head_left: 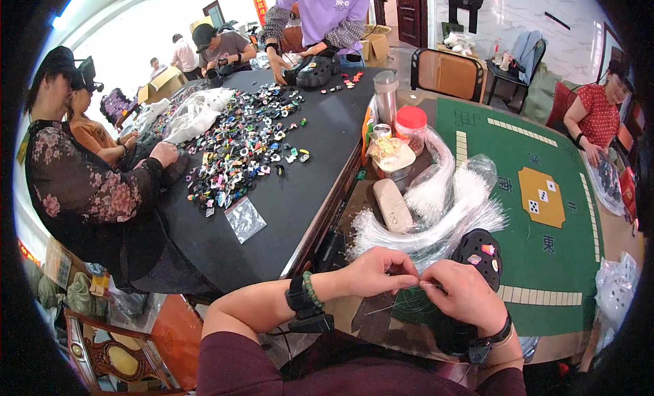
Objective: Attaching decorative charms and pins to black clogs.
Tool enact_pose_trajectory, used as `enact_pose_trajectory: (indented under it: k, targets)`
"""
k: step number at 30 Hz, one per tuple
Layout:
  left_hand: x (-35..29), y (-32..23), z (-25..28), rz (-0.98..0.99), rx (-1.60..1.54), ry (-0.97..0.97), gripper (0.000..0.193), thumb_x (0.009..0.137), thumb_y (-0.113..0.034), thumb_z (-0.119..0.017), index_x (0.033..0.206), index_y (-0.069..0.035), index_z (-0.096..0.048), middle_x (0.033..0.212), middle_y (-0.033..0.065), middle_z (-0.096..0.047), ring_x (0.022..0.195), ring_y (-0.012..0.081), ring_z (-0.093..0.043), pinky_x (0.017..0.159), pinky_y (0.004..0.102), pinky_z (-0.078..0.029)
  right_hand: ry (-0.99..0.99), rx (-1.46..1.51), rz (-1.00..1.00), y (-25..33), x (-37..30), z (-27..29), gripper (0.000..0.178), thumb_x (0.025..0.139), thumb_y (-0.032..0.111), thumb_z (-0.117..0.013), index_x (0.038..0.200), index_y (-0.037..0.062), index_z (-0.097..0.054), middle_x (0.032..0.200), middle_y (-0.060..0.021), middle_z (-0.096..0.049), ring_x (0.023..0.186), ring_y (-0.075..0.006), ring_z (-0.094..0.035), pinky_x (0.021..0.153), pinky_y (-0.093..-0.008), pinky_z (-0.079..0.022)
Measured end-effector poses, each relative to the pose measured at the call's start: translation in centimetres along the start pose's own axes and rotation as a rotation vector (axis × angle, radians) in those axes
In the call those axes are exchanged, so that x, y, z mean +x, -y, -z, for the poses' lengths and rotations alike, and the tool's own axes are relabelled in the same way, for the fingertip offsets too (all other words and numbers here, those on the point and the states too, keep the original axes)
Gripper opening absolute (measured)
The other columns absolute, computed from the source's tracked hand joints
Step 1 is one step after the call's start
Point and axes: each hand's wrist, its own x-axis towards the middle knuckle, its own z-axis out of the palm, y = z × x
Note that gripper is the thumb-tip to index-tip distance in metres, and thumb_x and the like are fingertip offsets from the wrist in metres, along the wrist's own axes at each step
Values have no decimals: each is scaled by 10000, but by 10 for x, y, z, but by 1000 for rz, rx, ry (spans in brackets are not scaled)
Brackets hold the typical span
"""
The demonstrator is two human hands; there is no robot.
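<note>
In front of me my left hand (383, 271) and my right hand (466, 295) meet, fingertips almost touching. Both are closed in a pinch on a thin whitish plastic strand (419, 282), hard to make out at this size. Beyond my right hand lies a black clog (485, 247) with holes and a few colourful charms; the hand partly covers it. A dark shape under that hand is mostly hidden. Long bundles of white plastic strands (439, 236), partly in clear film, spread over the table just past my fingers. A beige oblong case (392, 204) rests against them.
A red-lidded jar (411, 127), a steel tumbler (385, 96) and a food container (394, 157) stand behind the strands. To the right is a green game mat (545, 260) with rows of tiles. On the black table (293, 192) lie heaped charms (238, 137); several people work around.
</note>
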Motion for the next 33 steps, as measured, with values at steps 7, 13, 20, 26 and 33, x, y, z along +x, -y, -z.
enact_pose_trajectory:
  k: [7,13,20,26,33]
  targets:
    - [1,-1,1,-13,50,-25,144,911,-108,-676,997,7,-658,872,21,-660,711,68,-593,626,217,-503,10,-6,-39,1,1,0,118,839,82,-658,892,22,-571,818,-145,-616,760,-343,-627,654,-408,-513]
    - [0,-7,2,-36,33,-45,141,907,-107,-679,988,8,-663,872,20,-661,701,64,-590,617,213,-494,-1,-16,-29,2,2,0,123,833,74,-662,889,18,-568,826,-148,-618,761,-345,-627,664,-409,-514]
    - [0,-7,2,-75,80,-55,134,911,-106,-671,987,5,-668,862,15,-661,700,58,-583,623,215,-492,8,-40,-15,3,1,0,132,826,73,-667,896,15,-570,841,-152,-626,780,-341,-632,679,-406,-518]
    - [4,-10,10,-88,124,-53,153,903,-114,-684,999,4,-667,863,15,-665,718,55,-597,629,220,-504,-14,-47,-5,6,-3,1,127,828,73,-659,894,11,-569,824,-156,-616,774,-345,-628,682,-408,-516]
    - [8,-13,32,-131,179,-200,173,909,-104,-675,1042,5,-659,891,27,-670,728,67,-610,636,218,-505,-25,-66,19,13,-7,5,114,828,64,-646,894,11,-568,820,-164,-611,774,-355,-624,680,-410,-512]
